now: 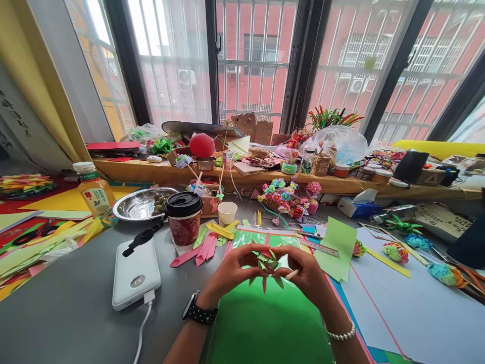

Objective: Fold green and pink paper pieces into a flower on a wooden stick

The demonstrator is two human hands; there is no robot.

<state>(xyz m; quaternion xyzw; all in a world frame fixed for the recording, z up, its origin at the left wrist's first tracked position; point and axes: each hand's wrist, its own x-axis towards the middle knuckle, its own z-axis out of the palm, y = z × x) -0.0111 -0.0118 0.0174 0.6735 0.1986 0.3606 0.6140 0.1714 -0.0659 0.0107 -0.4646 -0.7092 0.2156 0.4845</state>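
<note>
At the centre of the frame, a small many-pointed folded paper piece in green and red (267,263) is held off the surface, between the fingertips of both hands. The left hand (232,269) reaches it from the left of the frame and the right hand (308,270) from the right; neither looks clearly nearer, since the piece sits about midway between them.

The fingers of each hand are bent into a narrow curve, pinching the piece at its upper and lower edges on their own side. Part of the grip is hidden behind the paper, so exactly which folds each fingertip presses cannot be told. The piece is roundish, with no plain long axis; its lower points fan out toward the bottom of the frame, a reddish one in the middle and greener ones to either side.

The right hand also holds a thin pale stick (292,274). Its long axis slants from the palm toward the lower left, so its tip lies just beside the lower right of the piece; whether the two touch cannot be told.

Below the hands, a glossy green sheet (265,323) covers part of the grey table (68,308). Pink folded paper strips (206,249) lie left of centre, beyond the left hand, and light green square paper (339,242) lies to the upper right of the right hand.
</note>
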